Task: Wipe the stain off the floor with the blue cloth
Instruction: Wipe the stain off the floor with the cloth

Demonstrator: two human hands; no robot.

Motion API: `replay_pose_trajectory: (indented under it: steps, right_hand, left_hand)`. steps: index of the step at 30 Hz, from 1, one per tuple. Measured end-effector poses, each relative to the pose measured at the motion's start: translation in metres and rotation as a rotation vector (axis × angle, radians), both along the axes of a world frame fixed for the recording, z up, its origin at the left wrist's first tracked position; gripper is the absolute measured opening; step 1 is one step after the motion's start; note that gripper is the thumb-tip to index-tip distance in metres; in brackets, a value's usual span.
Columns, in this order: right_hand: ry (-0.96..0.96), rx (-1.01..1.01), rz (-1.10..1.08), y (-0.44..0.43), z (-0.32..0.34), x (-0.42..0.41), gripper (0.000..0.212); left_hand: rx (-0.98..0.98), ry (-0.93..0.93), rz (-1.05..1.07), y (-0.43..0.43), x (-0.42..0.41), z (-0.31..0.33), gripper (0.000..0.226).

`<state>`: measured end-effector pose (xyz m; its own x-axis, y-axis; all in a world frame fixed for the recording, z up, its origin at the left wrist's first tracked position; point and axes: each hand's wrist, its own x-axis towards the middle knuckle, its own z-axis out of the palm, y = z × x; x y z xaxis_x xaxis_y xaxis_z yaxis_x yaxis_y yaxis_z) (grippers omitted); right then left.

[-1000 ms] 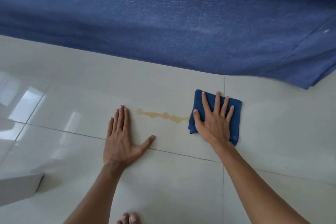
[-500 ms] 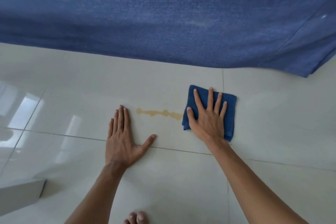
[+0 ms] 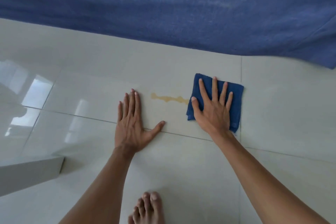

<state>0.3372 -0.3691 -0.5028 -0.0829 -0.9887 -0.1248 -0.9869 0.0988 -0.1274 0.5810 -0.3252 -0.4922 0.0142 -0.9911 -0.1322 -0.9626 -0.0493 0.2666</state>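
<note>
A thin yellowish stain (image 3: 168, 98) runs left to right on the glossy white tiled floor (image 3: 181, 160). Its right end meets the left edge of a folded blue cloth (image 3: 236, 96). My right hand (image 3: 211, 109) lies flat on the cloth with fingers spread, pressing it to the floor. My left hand (image 3: 131, 123) rests flat on the bare tile just left of the stain, fingers together and thumb out, holding nothing.
A large blue fabric (image 3: 163, 5) hangs over the far side of the floor, its edge close behind the cloth. A pale grey block (image 3: 31, 171) sits at the left. My bare foot (image 3: 148, 209) shows at the bottom edge.
My right hand has slid the blue cloth a little to the left, covering the stain's right end. My left hand has stayed planted. More of my foot shows.
</note>
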Motion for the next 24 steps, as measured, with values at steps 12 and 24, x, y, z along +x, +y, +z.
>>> replay_pose_trajectory:
  steps: [12, 24]
  right_hand:
    - [0.015, 0.001, 0.023, -0.010, 0.000, 0.006, 0.068]
    - [0.014, -0.010, 0.010, -0.009, -0.001, 0.016, 0.066]
  left_hand:
    - [-0.011, 0.030, 0.009, 0.000, 0.004, 0.000, 0.127]
    - [-0.025, 0.034, 0.007, -0.001, 0.005, 0.000, 0.127]
